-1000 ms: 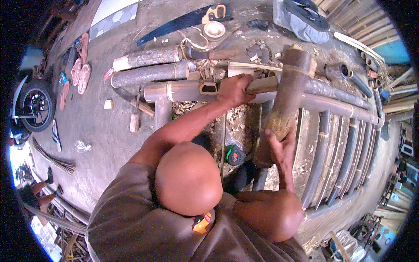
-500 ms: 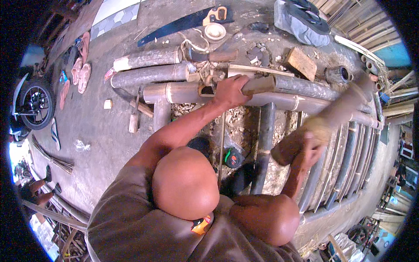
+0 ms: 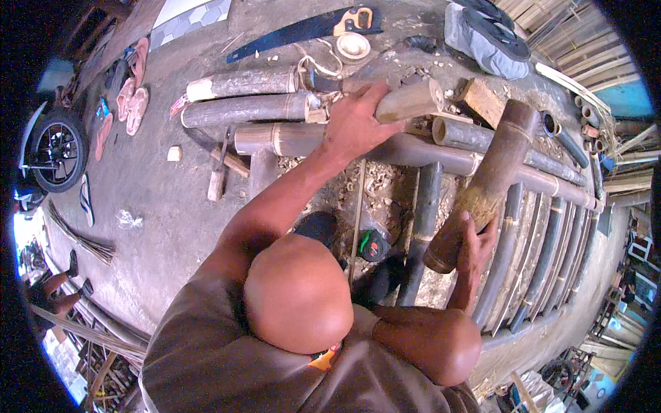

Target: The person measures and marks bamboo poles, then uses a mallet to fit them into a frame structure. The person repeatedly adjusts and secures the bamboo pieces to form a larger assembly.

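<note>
My left hand (image 3: 357, 125) is wrapped round a short, thick wooden piece (image 3: 412, 102) with a pale end face, above the near bamboo rail (image 3: 451, 157). Whatever lies under my palm is hidden. My right hand (image 3: 478, 242) grips the lower part of a thick brown bamboo club (image 3: 501, 153), its far end slanting up to the right over the rail. A dark bamboo pole (image 3: 475, 135) with an open end lies along the rail's far side. Rungs run from the rail toward me, forming a ladder-like bamboo frame (image 3: 551, 241).
Two cut bamboo lengths (image 3: 244, 109) lie left of my left hand. Beyond them are a handsaw (image 3: 296, 33) and a white bowl (image 3: 353, 45). A wooden block (image 3: 482, 100) stands at the far right, a chisel (image 3: 217, 180) at left. A tape measure (image 3: 372, 246) lies among shavings.
The wooden piece in my left hand has lifted and tilted away from the rail. The club in my right hand has swung to a steeper slant, its far end moving left.
</note>
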{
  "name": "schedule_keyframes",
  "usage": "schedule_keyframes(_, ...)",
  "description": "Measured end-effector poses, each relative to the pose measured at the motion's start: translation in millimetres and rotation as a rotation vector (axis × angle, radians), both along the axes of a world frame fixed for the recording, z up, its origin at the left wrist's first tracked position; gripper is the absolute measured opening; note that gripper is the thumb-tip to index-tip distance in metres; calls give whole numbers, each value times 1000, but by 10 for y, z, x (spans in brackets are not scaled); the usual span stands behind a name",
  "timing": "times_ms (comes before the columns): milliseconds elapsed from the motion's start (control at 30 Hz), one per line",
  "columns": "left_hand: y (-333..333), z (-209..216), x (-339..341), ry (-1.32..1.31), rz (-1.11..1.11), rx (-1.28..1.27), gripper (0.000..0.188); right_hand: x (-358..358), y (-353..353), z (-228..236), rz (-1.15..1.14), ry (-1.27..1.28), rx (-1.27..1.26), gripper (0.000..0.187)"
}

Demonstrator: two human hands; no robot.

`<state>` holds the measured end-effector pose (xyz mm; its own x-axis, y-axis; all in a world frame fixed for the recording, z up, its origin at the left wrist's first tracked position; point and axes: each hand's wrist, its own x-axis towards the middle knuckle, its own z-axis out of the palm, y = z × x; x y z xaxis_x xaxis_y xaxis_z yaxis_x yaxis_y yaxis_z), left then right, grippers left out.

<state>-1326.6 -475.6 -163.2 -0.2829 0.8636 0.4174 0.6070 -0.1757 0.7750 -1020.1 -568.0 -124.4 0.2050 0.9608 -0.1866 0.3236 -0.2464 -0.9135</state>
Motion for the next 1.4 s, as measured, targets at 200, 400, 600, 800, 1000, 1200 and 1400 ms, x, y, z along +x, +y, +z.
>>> schedule_keyframes(200, 78, 39, -376, -292, 69, -56, 54, -57, -98, 162, 35, -35, 38, 79)
schedule_keyframes(400, -324, -110, 253, 86, -271, -47, 53, -16, -156, 6, -1, -23, -37, 81)
schedule_keyframes(600, -335, -59, -234, -595, -59, -135, 37, 6, -218, 102, 110, -17, -31, 84)
schedule_keyframes(800, -498, -495, -826, -1136, 134, 199, 19, -358, -18, 431, 333, -15, -36, 92)
schedule_keyframes(1000, -638, -519, -713, -1312, 250, 238, 16, -764, 215, 753, 604, -221, -54, 102)
schedule_keyframes(1200, -641, -564, -686, -1230, 117, 263, 16, -1139, 292, 1050, 724, -408, 24, 100)
schedule_keyframes(1400, -669, -653, -701, -1220, 93, 245, 16, -1384, 379, 1224, 775, -411, -12, 102)
